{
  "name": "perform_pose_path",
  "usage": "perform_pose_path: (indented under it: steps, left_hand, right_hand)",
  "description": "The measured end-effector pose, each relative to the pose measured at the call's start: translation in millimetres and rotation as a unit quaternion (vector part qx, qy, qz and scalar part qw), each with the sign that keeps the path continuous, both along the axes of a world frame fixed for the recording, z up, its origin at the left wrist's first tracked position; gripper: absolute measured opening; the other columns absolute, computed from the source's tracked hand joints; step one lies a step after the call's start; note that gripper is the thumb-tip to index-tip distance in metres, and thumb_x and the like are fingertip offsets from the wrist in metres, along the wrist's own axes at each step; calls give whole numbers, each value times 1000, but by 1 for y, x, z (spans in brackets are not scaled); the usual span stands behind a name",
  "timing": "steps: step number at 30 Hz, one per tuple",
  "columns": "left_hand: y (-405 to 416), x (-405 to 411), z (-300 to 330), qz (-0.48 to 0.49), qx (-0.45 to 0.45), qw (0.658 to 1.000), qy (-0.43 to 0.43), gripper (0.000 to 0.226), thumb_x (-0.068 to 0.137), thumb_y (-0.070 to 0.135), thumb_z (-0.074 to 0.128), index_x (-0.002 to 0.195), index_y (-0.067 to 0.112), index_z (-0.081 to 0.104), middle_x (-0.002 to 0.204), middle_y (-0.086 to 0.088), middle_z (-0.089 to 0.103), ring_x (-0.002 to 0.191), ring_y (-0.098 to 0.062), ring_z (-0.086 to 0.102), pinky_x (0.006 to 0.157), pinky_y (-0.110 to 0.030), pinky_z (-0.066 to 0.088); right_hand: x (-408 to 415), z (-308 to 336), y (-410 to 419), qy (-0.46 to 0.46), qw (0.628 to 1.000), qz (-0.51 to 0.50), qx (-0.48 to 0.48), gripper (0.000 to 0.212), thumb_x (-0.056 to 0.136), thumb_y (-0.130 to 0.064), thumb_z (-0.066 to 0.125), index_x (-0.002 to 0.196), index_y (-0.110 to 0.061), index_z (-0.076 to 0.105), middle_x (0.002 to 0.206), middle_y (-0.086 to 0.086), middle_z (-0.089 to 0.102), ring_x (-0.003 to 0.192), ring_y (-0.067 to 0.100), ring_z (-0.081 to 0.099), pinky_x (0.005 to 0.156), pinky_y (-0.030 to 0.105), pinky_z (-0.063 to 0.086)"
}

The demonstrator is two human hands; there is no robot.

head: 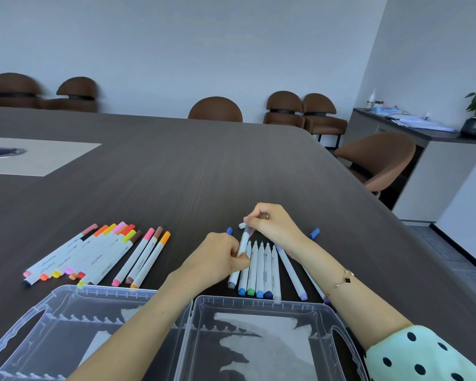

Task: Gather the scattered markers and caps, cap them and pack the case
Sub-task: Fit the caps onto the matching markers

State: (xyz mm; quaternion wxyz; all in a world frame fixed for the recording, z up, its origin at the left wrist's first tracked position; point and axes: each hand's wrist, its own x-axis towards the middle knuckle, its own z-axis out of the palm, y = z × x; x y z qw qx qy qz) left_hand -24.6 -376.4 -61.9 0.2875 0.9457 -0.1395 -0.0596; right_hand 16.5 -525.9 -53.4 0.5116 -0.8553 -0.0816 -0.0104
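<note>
My left hand (220, 257) grips the barrel of a white marker (242, 246) with a grey end. At its upper tip my right hand (272, 224) pinches a grey cap (248, 229). Under my hands a row of uncapped white markers (261, 270) with blue and green ends lies on the dark table (176, 174). Two blue caps (229, 230) (314, 233) and a white cap (241, 225) lie loose nearby. A pile of capped warm-coloured markers (94, 254) lies to the left. The clear plastic case (193, 306) stands open at the front edge, both halves holding no markers.
Brown chairs (215, 110) stand round the far and right sides of the table. A pale inset panel (36, 158) with a cable port sits at the far left. A sideboard (423, 133) with papers and a potted plant stands at the right wall.
</note>
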Motion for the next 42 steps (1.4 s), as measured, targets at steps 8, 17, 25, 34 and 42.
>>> perform_pose_path:
  steps: [8,17,25,34,42]
  left_hand:
    - [2,0,1,60,141,988,6,40,86,40,59,58,17,43,57,2,43,50,-11,40,49,-18,32]
    - [1,-6,2,60,178,981,-40,36,89,46,51,65,20,43,63,4,50,54,-10,47,48,-18,33]
    - [-6,-7,3,33,154,987,-35,33,85,47,58,81,17,70,83,0,70,66,-9,59,50,-16,36]
    - [-10,-10,0,24,167,985,-35,37,83,46,55,62,16,52,58,2,49,54,-9,48,50,-19,35]
    - [0,-4,3,7,38,997,-62,31,84,40,53,73,11,55,63,0,50,52,-10,39,49,-22,33]
  right_hand:
    - [18,4,-37,-68,983,-76,-154,21,94,-15,49,97,-15,70,77,-11,65,75,-1,60,65,4,39]
    - [25,6,-60,3,965,13,-262,17,87,-7,58,90,-19,70,89,-7,64,81,6,59,60,8,40]
    - [29,-8,-55,-30,947,50,-317,19,90,-9,60,104,-13,72,105,-1,68,91,8,61,69,9,43]
    - [30,-10,-56,-70,952,24,-297,8,92,-15,59,98,-14,65,95,0,67,89,13,61,76,20,49]
    - [15,9,-39,26,994,64,-88,20,99,-30,46,107,-22,63,82,-9,64,84,-1,55,84,19,39]
